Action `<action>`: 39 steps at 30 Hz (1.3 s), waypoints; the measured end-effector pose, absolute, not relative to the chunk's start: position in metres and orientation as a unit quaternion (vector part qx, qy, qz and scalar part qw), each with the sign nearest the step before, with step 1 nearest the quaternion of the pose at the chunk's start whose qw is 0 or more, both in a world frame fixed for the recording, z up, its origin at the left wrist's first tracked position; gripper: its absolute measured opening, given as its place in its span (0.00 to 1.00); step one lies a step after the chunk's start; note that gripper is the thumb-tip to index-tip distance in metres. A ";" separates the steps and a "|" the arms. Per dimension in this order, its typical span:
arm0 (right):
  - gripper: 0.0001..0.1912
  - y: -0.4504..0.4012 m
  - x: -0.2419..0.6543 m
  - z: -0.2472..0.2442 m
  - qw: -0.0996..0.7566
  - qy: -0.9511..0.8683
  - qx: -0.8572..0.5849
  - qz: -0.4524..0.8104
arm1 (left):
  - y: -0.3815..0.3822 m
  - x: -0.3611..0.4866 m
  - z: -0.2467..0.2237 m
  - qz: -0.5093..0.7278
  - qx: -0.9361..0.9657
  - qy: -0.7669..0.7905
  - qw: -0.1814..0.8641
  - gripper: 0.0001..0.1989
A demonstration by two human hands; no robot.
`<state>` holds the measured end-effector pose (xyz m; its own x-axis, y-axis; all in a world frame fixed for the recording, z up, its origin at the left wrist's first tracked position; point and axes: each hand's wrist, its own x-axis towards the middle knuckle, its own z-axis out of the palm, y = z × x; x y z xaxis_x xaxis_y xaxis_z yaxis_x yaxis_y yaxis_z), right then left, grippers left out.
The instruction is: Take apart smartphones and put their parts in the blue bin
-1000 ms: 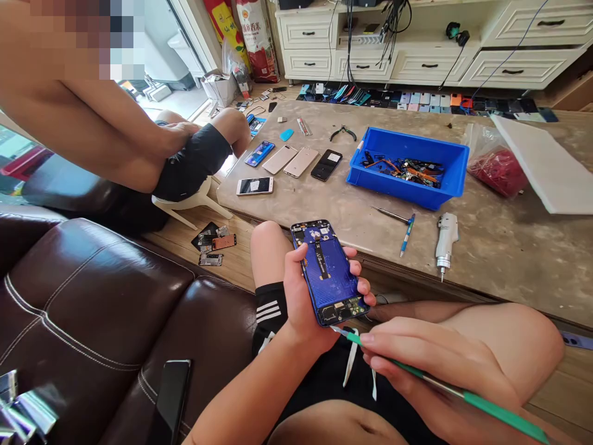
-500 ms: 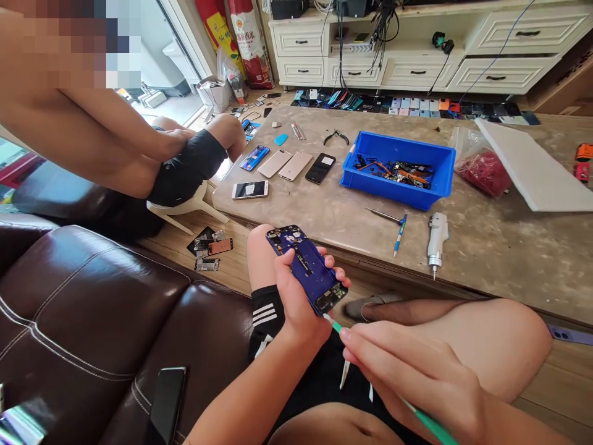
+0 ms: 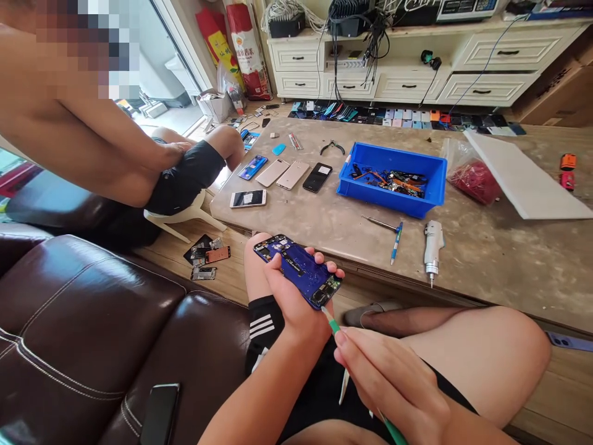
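My left hand [image 3: 296,296] is wrapped round a phone [image 3: 301,269] with its back cover off, thumb on one long edge and fingertips on the other. Its inside is dark blue, with dark circuit parts at both ends. My right hand [image 3: 384,368] pinches a slim green tool [image 3: 334,326] with a pale tip; whether it is tweezers or a pry tool I cannot tell. That tip meets the phone's near bottom corner, or lies very close to it. Part of the tool is hidden inside my right hand.
On the table [image 3: 319,225] stand a blue bin [image 3: 389,201] of phone parts and an electric screwdriver [image 3: 432,250]. A pen [image 3: 396,244], pliers [image 3: 332,147] and several phones lie nearby. Another person [image 3: 111,136] sits at the left. A black phone [image 3: 160,414] rests on the sofa.
The phone and my left hand have shifted slightly left in view, and the phone looks more tilted. My right hand has moved left and a little down with the tool. The view has tipped slightly upward.
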<state>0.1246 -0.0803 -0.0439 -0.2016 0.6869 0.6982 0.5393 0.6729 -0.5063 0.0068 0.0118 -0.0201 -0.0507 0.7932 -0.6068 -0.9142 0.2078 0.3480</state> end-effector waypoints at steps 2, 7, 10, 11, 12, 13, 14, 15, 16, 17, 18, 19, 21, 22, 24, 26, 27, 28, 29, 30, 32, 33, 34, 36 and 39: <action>0.15 -0.077 0.123 -0.043 0.511 -0.767 -0.381 0.064 | 0.015 0.007 -0.021 0.625 -0.089 0.373 0.680 0.21; 0.14 -0.060 0.124 -0.043 0.490 -0.795 -0.358 0.022 | 0.023 0.012 -0.024 0.627 -0.110 0.377 0.673 0.21; 0.18 -0.052 0.128 -0.045 0.508 -0.765 -0.389 0.073 | 0.026 0.015 -0.026 0.616 -0.100 0.379 0.683 0.20; 0.18 -0.049 0.131 -0.045 0.511 -0.756 -0.396 0.098 | 0.027 0.015 -0.026 0.613 -0.091 0.380 0.687 0.19; 0.17 -0.048 0.134 -0.043 0.511 -0.750 -0.401 0.124 | 0.027 0.016 -0.027 0.610 -0.083 0.380 0.690 0.19; 0.15 -0.046 0.138 -0.041 0.507 -0.746 -0.407 0.147 | 0.028 0.016 -0.028 0.607 -0.076 0.380 0.694 0.19; 0.14 -0.044 0.142 -0.039 0.503 -0.743 -0.411 0.164 | 0.029 0.016 -0.028 0.605 -0.069 0.380 0.697 0.19; 0.14 -0.043 0.146 -0.036 0.498 -0.741 -0.414 0.179 | 0.030 0.016 -0.029 0.603 -0.061 0.380 0.699 0.19; 0.13 -0.043 0.149 -0.034 0.494 -0.740 -0.415 0.192 | 0.031 0.016 -0.029 0.602 -0.055 0.379 0.701 0.19; 0.13 -0.042 0.152 -0.032 0.493 -0.738 -0.413 0.202 | 0.032 0.016 -0.029 0.600 -0.049 0.377 0.704 0.19; 0.14 -0.042 0.153 -0.031 0.494 -0.737 -0.411 0.209 | 0.033 0.017 -0.029 0.600 -0.044 0.374 0.706 0.19; 0.14 -0.041 0.154 -0.031 0.495 -0.736 -0.408 0.215 | 0.033 0.017 -0.029 0.600 -0.042 0.371 0.708 0.19; 0.14 -0.041 0.154 -0.031 0.498 -0.739 -0.400 0.216 | 0.034 0.017 -0.029 0.598 -0.042 0.363 0.713 0.19; 0.15 -0.041 0.153 -0.032 0.499 -0.741 -0.397 0.212 | 0.034 0.017 -0.029 0.597 -0.041 0.361 0.715 0.19; 0.15 -0.041 0.152 -0.032 0.496 -0.745 -0.395 0.208 | 0.035 0.017 -0.030 0.596 -0.039 0.358 0.717 0.18; 0.14 -0.039 0.154 -0.029 0.486 -0.750 -0.392 0.216 | 0.034 0.017 -0.030 0.595 -0.027 0.361 0.718 0.19; 0.13 -0.037 0.157 -0.027 0.476 -0.754 -0.390 0.229 | 0.033 0.018 -0.031 0.594 -0.019 0.364 0.717 0.18; 0.12 -0.033 0.160 -0.024 0.463 -0.758 -0.387 0.249 | 0.032 0.018 -0.031 0.592 -0.006 0.367 0.717 0.18; 0.11 -0.030 0.163 -0.021 0.445 -0.760 -0.385 0.275 | 0.031 0.018 -0.032 0.588 0.009 0.370 0.719 0.18; 0.09 -0.025 0.166 -0.017 0.426 -0.761 -0.383 0.305 | 0.031 0.019 -0.032 0.582 0.024 0.373 0.722 0.18; 0.07 -0.016 0.170 -0.012 0.398 -0.764 -0.376 0.342 | 0.031 0.020 -0.033 0.573 0.040 0.378 0.726 0.17; 0.08 -0.012 0.171 -0.011 0.398 -0.771 -0.365 0.338 | 0.033 0.021 -0.033 0.573 0.040 0.383 0.723 0.17; 0.08 -0.008 0.170 -0.012 0.406 -0.782 -0.351 0.317 | 0.037 0.022 -0.033 0.576 0.035 0.389 0.718 0.18; 0.11 0.000 0.168 -0.016 0.436 -0.804 -0.322 0.242 | 0.049 0.024 -0.032 0.590 0.023 0.400 0.701 0.18; 0.12 0.015 0.163 -0.028 0.475 -0.814 -0.316 0.108 | 0.079 0.032 -0.027 0.615 0.020 0.398 0.681 0.17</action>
